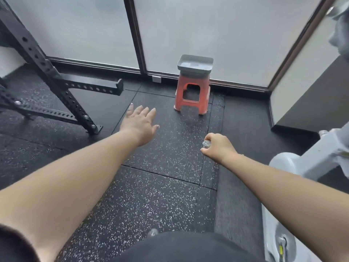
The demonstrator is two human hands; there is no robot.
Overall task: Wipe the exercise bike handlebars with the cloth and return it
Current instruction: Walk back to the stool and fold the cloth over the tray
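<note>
Bare forearms, black short sleeve (11,242) (left arm), dark clothing below

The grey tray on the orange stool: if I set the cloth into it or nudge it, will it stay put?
Probably not firmly. The grey tray overhangs the top of the narrow orange stool, so a sideways nudge may slide or tip it. Both look like light plastic, so the stool could shift too. Its raised rim should keep in the balled cloth held by the right hand.

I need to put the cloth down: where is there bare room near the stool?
The grey tray on the red stool looks bare. The floor between both hands is free. It is crowded left by the black rack and right by the white bike.
</note>
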